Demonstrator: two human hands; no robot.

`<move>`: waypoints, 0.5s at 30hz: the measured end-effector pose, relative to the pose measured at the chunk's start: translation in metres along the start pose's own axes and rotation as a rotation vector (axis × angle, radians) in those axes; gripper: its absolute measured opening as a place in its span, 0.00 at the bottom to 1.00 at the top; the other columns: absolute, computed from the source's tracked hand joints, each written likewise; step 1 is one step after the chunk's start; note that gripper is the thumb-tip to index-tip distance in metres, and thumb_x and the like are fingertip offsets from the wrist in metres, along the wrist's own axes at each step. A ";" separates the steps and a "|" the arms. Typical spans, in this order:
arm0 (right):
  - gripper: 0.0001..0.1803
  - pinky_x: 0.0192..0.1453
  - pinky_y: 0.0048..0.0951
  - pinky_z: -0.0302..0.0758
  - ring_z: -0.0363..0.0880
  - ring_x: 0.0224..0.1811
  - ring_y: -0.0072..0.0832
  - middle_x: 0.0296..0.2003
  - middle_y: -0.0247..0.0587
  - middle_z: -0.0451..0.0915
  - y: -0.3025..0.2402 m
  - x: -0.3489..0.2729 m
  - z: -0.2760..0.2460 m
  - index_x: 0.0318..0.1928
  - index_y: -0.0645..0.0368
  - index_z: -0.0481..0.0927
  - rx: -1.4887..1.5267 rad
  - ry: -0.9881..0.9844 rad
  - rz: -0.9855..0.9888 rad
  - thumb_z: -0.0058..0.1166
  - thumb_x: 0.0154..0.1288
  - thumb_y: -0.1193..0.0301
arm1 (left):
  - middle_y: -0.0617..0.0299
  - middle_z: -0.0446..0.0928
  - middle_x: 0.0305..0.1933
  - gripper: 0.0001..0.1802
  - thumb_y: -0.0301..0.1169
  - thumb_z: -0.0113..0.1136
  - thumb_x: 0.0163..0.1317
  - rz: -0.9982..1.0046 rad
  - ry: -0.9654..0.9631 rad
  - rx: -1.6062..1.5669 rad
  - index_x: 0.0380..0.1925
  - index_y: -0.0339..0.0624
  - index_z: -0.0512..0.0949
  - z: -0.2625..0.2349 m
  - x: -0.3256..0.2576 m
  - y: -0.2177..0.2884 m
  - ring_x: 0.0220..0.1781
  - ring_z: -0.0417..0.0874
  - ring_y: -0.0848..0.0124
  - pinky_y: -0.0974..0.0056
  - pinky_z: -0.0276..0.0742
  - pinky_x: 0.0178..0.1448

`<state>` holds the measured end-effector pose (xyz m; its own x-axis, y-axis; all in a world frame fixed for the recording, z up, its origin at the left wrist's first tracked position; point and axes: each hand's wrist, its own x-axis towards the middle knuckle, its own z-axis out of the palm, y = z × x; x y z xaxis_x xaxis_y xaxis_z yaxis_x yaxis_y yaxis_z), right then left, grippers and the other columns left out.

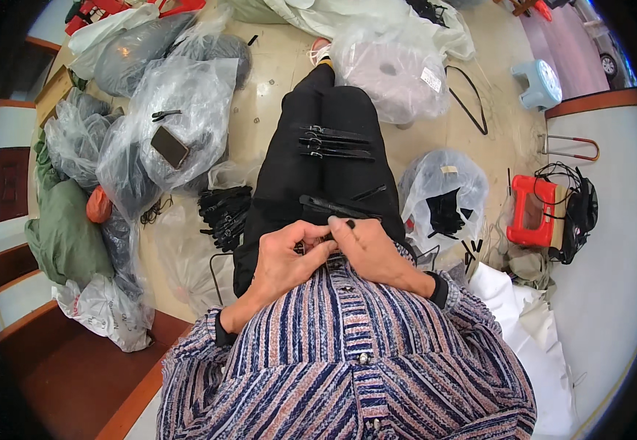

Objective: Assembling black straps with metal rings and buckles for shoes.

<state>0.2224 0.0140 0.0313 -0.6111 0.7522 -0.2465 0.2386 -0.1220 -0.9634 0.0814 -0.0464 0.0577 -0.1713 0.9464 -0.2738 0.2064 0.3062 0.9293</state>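
My left hand (287,255) and my right hand (368,252) meet over my lap, fingers pinched together around a small black piece (350,224). The fingers hide most of it, so its kind cannot be told. Just beyond my hands, several black strips (326,205) lie on my black trousers. Farther down my legs is a row of black straps (340,142) with small shiny metal buckles. To my left a thick pile of black straps (224,216) rests on clear plastic. On my right a clear plastic bag (465,174) holds more black pieces (447,213).
Large filled plastic bags (179,110) crowd the left, with a phone (169,147) on one. A wrapped round bundle (392,73) lies past my legs. A blue stool (537,84), a red plastic case (529,213) and white sheeting (505,308) are at the right.
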 end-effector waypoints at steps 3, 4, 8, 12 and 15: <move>0.25 0.24 0.24 0.61 0.62 0.17 0.20 0.13 0.35 0.67 0.001 0.001 -0.009 0.16 0.61 0.68 0.459 -0.157 0.246 0.35 0.69 0.61 | 0.64 0.78 0.27 0.10 0.24 0.64 0.49 0.014 0.057 -0.075 0.33 0.34 0.79 0.004 0.000 -0.003 0.27 0.74 0.82 0.75 0.70 0.33; 0.26 0.24 0.21 0.58 0.58 0.18 0.16 0.14 0.28 0.62 -0.002 0.000 -0.007 0.14 0.57 0.63 0.541 -0.135 0.222 0.34 0.69 0.59 | 0.63 0.78 0.27 0.10 0.23 0.63 0.50 0.020 0.058 -0.146 0.34 0.34 0.78 0.006 -0.001 -0.003 0.27 0.74 0.81 0.76 0.70 0.32; 0.27 0.27 0.22 0.59 0.58 0.20 0.19 0.13 0.29 0.61 -0.002 0.004 -0.009 0.13 0.56 0.61 0.701 -0.171 0.268 0.32 0.70 0.59 | 0.61 0.78 0.27 0.11 0.23 0.57 0.55 -0.051 0.012 -0.446 0.39 0.33 0.76 0.008 0.003 0.003 0.25 0.73 0.81 0.77 0.68 0.28; 0.27 0.29 0.24 0.60 0.58 0.21 0.21 0.13 0.29 0.59 0.003 0.009 -0.011 0.13 0.55 0.59 0.710 -0.232 0.212 0.31 0.70 0.58 | 0.60 0.78 0.26 0.10 0.22 0.54 0.58 -0.197 -0.012 -0.555 0.41 0.32 0.75 0.006 0.003 -0.005 0.21 0.70 0.84 0.79 0.62 0.22; 0.26 0.29 0.24 0.60 0.57 0.21 0.20 0.14 0.28 0.57 0.004 0.010 -0.009 0.14 0.55 0.59 0.716 -0.252 0.198 0.31 0.70 0.58 | 0.59 0.77 0.25 0.09 0.22 0.53 0.58 -0.212 -0.025 -0.658 0.38 0.32 0.75 0.005 0.006 -0.004 0.17 0.66 0.86 0.79 0.56 0.19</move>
<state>0.2242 0.0273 0.0255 -0.7813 0.5139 -0.3542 -0.1319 -0.6906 -0.7111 0.0843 -0.0415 0.0513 -0.1195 0.8773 -0.4648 -0.4578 0.3667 0.8099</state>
